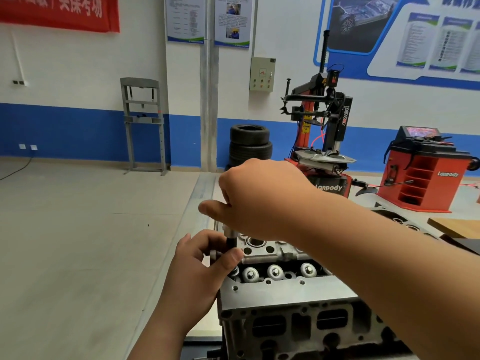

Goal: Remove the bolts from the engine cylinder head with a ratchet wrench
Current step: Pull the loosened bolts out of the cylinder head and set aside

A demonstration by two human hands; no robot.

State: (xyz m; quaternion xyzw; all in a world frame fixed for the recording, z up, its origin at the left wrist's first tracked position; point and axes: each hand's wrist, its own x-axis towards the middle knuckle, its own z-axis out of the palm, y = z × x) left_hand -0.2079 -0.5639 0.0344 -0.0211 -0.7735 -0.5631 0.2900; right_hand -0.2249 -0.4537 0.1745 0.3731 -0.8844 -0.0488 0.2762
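The grey engine cylinder head (291, 294) sits low in the middle of the view, with round valve caps in a row along its top. A ratchet wrench with a black socket extension (231, 241) stands upright at the head's far left corner. My right hand (259, 201) reaches in from the right and grips the top of the wrench, hiding its handle. Lower down, my left hand (205, 258) pinches the black extension between thumb and fingers. The bolt under the socket is hidden.
A red and black tyre changer (322, 131) and a red wheel balancer (426, 172) stand behind on the right, next to stacked tyres (250, 144). A grey press frame (144, 126) stands by the blue-striped wall. A wooden board (457, 226) lies at the right.
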